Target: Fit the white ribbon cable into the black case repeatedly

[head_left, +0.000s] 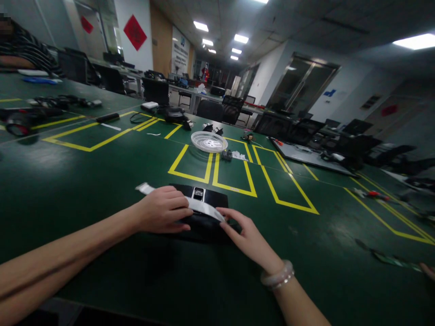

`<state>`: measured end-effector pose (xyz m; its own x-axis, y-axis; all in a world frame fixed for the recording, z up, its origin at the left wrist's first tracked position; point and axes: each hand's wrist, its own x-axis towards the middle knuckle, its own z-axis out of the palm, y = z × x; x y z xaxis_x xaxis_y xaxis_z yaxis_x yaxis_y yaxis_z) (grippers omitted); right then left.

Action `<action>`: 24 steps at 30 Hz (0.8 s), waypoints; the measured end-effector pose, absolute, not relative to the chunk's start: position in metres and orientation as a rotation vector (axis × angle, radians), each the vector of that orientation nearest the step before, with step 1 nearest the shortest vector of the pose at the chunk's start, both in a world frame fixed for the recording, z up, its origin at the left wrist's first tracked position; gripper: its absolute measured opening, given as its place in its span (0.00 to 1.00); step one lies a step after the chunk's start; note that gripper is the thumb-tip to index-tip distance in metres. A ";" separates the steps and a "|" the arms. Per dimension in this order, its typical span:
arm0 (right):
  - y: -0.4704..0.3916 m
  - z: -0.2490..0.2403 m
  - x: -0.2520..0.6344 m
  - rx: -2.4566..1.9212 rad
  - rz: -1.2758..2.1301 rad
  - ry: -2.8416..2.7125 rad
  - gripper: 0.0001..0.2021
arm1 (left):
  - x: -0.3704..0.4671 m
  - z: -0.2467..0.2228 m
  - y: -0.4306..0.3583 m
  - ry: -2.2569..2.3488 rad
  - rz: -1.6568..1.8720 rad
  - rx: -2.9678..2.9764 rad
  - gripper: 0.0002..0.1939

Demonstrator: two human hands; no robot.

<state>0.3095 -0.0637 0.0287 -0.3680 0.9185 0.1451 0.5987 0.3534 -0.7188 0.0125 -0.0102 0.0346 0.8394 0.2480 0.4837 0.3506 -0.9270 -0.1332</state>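
Observation:
A white, slightly curved strip [204, 207] lies across a black flat panel [217, 199] on the green table. My left hand [166, 209] is closed over the strip's middle, with its fingers bent across it and part of the strip hidden beneath. The strip's far left end sticks out past my wrist. At its right end, my right hand [239, 226] pinches the tip between thumb and fingers. Just behind the strip, a small silver-framed opening [199, 194] shows in the panel. I cannot make out exactly what the panel is.
A white round basket [209, 142] stands beyond the panel, beside small dark parts [226, 155]. Yellow tape outlines [234, 189] mark the green table [136, 262]. A grey board [312, 157] lies at the right. A person in a striped sleeve [30, 47] sits far left; another hand [428, 270] shows at the right edge.

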 end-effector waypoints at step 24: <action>-0.078 0.035 0.298 -1.324 0.040 -2.637 0.17 | 0.028 0.019 -0.014 -0.518 -0.373 -3.034 0.13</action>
